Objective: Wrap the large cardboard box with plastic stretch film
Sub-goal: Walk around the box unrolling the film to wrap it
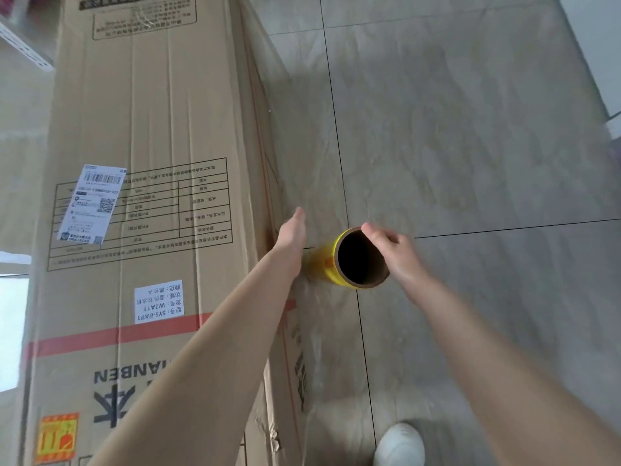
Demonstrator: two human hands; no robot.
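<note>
Large cardboard box [151, 129]: stands upright on the floor and fills the view from 7 to 12 o'clock; printed tables and lettering read upside down from this angle.
Stretch film roll [326, 264]: just off centre toward 4 o'clock, near the box's right face. It has a yellow outer band, and the open brown core faces the camera.
Film [321, 183]: a wrinkled, translucent sheet lies along the box's right face, from 1 o'clock down toward 6.
Right hand [393, 253]: grips the top rim of the roll's core, fingers curled over its right edge; whether the thumb is inside the core cannot be told.
Left hand [291, 237]: at centre, fingers straight and together, flat against the box's right-hand edge and holding nothing. It is to the left of the roll, at 9 o'clock from it.
Shipping label [92, 203]: white, with barcode and QR code, stuck askew at 9 o'clock on the box.
White sticker [158, 301]: on the box at 7 o'clock, just above a red stripe [117, 334].
Shoe [400, 443]: white, at 5 o'clock on the bottom edge.
Floor [470, 129]: pale grey tiles with dark joints, from 12 to 5 o'clock.
</note>
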